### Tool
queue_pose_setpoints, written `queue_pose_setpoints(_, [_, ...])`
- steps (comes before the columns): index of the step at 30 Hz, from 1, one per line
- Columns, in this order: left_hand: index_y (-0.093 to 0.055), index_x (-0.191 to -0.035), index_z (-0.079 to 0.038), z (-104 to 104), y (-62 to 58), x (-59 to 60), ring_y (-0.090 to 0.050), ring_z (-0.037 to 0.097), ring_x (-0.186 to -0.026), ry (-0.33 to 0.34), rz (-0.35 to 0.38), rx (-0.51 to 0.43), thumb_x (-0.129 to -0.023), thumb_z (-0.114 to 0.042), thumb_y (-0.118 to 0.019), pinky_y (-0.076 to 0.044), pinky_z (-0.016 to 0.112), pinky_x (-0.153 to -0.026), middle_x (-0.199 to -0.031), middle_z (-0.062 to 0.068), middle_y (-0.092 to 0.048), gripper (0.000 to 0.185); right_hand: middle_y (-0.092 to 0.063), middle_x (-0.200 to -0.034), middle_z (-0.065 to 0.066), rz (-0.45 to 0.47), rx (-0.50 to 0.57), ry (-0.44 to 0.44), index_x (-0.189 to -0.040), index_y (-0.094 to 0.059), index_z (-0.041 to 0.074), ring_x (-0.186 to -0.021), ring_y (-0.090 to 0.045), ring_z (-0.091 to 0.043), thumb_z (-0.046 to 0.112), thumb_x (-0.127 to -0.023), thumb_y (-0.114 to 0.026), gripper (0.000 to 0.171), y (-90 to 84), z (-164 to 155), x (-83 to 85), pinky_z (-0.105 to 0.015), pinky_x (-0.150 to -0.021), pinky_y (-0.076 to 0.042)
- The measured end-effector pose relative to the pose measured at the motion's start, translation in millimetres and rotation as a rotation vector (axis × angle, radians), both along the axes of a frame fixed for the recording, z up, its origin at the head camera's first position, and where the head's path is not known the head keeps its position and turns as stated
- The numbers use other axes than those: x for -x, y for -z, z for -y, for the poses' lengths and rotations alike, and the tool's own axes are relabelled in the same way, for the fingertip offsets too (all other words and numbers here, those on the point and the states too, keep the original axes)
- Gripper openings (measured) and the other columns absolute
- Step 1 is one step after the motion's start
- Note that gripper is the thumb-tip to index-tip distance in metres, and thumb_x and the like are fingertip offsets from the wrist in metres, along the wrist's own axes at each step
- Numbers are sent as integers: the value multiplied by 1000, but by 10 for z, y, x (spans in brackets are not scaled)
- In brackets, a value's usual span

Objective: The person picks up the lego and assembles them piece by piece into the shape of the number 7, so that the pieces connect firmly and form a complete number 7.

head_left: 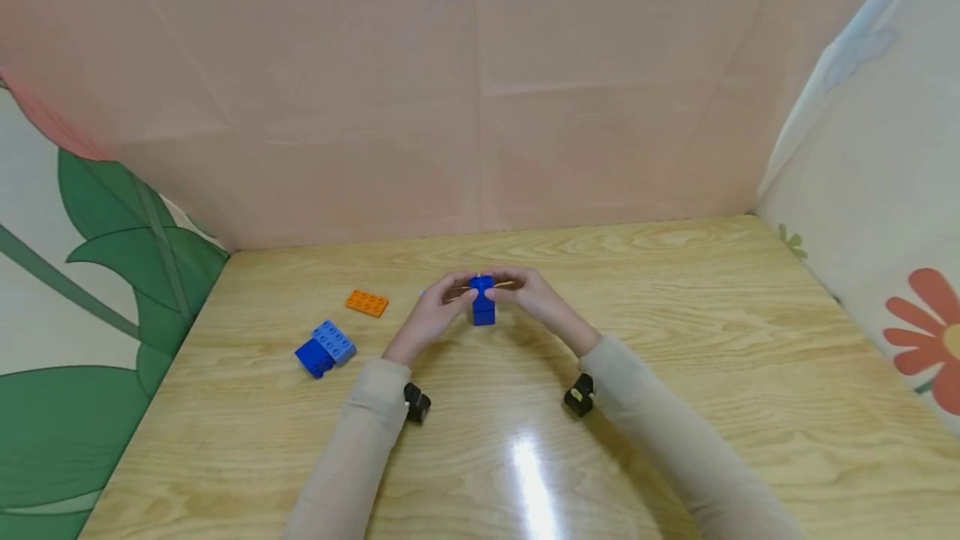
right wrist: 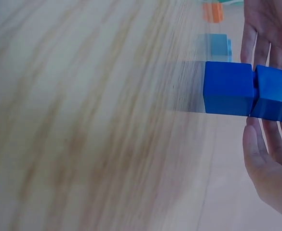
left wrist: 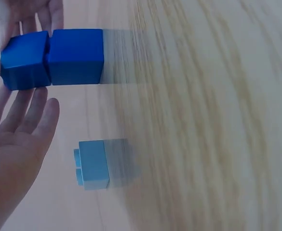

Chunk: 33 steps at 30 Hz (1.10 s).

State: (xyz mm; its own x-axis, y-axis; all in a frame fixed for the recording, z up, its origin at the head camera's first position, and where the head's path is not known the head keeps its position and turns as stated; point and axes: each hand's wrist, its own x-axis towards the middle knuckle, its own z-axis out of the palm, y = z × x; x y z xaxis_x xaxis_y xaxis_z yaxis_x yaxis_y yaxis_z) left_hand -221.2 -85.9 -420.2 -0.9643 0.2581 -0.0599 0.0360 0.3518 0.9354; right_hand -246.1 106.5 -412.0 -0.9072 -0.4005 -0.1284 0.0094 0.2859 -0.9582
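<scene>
Two dark blue toy bricks stand one above the other on the table, between both hands. The lower brick (left wrist: 76, 57) rests upright on the wood. The upper brick (right wrist: 274, 91) sits on it slightly tilted, with a narrow gap showing at the joint. My left hand (head_left: 435, 313) holds the upper brick from the left, thumb on its near face. From the right, my right hand (head_left: 536, 300) grips the same brick, its thumb close to the left one. The fingertips behind the brick are partly hidden.
A light blue brick (left wrist: 94, 164) stands left of the stack, mostly hidden by the left hand in the head view. Farther left lie a flat orange brick (head_left: 367, 303), a studded blue brick (head_left: 334, 342) and a dark blue brick (head_left: 313, 357) touching it. A draped cloth (head_left: 480, 107) hangs behind the table.
</scene>
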Motion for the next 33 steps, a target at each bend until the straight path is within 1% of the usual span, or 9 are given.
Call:
queue_pose_setpoints(2, [-49,-138,-15,-3,0,-1,-50,30,-130,2,1,-13,-98,-35,-53,-43,48,-107,-140,9,-52,45,-52,-137,-23,2,3,1,-136,-49,-1,-125,-52,-39,15,-94,-60,46,-6,1,-1,-51,-107,-43])
queue_pose_setpoints(5, [-49,-138,-12,-3,13,5,-50,30,-130,14,-18,-26,-98,-32,-53,-42,48,-108,-140,11,-53,45,-52,-136,-24,-3,11,-4,-134,-50,-3,-125,-51,-40,13,-93,-60,45,-12,1,-8,-51,-107,-43])
queue_pose_setpoints(8, [-49,-137,-10,-4,18,11,-49,29,-130,27,-35,-24,-98,-30,-53,-40,47,-110,-139,12,-53,44,-53,-134,-25,-14,14,-9,-132,-50,-4,-125,-51,-40,11,-93,-60,43,-13,-3,-12,-50,-106,-44])
queue_pose_setpoints(10, [-50,-137,-10,-3,10,9,-49,28,-130,28,-34,-14,-98,-30,-53,-41,47,-110,-138,11,-54,43,-54,-133,-25,-24,8,-15,-131,-51,-4,-125,-51,-40,11,-93,-60,42,-12,-2,-7,-49,-105,-45])
queue_pose_setpoints(16, [-49,-137,-12,2,-15,16,-48,29,-132,37,-6,-1,-98,-31,-53,-43,48,-107,-140,10,-53,44,-57,-132,-24,-76,-81,-31,-130,-53,-3,-123,-54,-38,12,-92,-62,41,-41,-4,18,-47,-102,-48])
queue_pose_setpoints(21, [-50,-136,-12,3,-11,43,-47,28,-132,57,-2,-1,-98,-30,-53,-40,48,-110,-140,10,-52,43,-57,-132,-24,-73,-138,-42,-131,-53,-3,-124,-54,-37,13,-93,-61,42,-82,-14,34,-47,-104,-47])
queue_pose_setpoints(26, [-49,-135,-10,-19,-27,29,-48,28,-131,49,-13,25,-99,-26,-53,-41,45,-111,-140,10,-52,40,-57,-131,-24,-57,-137,-45,-130,-54,-3,-123,-54,-37,10,-93,-61,40,-82,-7,37,-46,-103,-48])
queue_pose_setpoints(30, [-49,-136,-12,-39,-54,3,-49,29,-131,32,-1,55,-99,-27,-52,-42,46,-110,-140,9,-52,40,-58,-130,-23,-58,-151,-36,-130,-54,-2,-122,-55,-37,10,-92,-61,40,-94,2,24,-46,-102,-49])
queue_pose_setpoints(33, [-49,-136,-12,-42,-63,-11,-49,28,-131,21,3,57,-99,-27,-52,-42,46,-109,-140,9,-52,40,-58,-129,-24,-53,-136,-33,-129,-54,-3,-121,-56,-37,9,-92,-62,40,-100,18,17,-46,-101,-49])
